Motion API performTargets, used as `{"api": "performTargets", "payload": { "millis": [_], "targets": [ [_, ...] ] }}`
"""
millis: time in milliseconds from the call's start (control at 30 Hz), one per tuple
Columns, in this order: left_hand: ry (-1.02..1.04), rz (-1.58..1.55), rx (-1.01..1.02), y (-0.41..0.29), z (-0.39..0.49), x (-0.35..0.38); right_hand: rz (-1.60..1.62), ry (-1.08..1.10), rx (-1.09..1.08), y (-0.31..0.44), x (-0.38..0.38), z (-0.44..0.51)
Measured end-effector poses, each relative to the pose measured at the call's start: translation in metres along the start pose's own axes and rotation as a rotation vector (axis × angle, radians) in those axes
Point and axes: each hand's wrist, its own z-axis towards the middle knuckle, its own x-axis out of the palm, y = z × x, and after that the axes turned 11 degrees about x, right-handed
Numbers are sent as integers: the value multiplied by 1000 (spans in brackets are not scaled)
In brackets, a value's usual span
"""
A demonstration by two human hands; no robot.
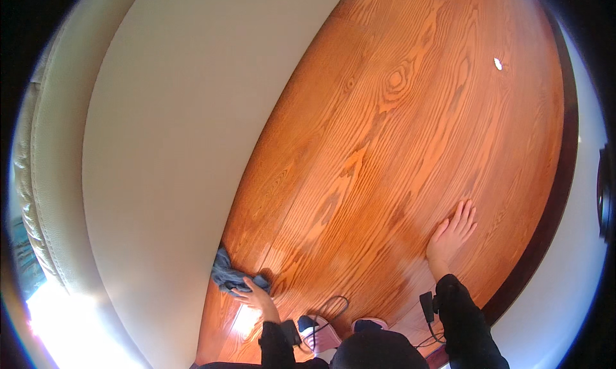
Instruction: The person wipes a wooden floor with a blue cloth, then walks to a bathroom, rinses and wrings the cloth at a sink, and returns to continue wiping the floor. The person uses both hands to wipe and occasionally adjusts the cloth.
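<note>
A crumpled grey-blue cloth (237, 275) lies on the wood-plank floor (365, 176), against the lower edge of the beige sofa side (168, 143). My left hand (255, 294) holds the near end of this cloth, with some fingers spread over it. Over on the right, my right hand (451, 232) rests palm down on bare planks. Its fingers are extended and nothing is in it.
Along the right runs a dark skirting board (553, 215) below a pale wall (568, 282). A small white scrap or bright spot (498, 64) shows on the floor farther ahead. My feet in pink slippers (326, 337) are at the bottom, beside a looped dark cable (342, 299).
</note>
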Motion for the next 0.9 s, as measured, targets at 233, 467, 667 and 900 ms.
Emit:
{"api": "performTargets", "payload": {
  "millis": [233,467,667,900],
  "targets": [
    [-1043,707,308,-100,102,102,76,-50,-60,0,6,18],
    [-225,-296,940,-399,-22,142,66,-35,-56,-33,14,45],
    [193,-459,1116,-551,-50,157,54,37,-59,-53,30,54],
    [189,-339,1336,-579,-24,149,79,23,-92,-37,48,52]
  ]
}}
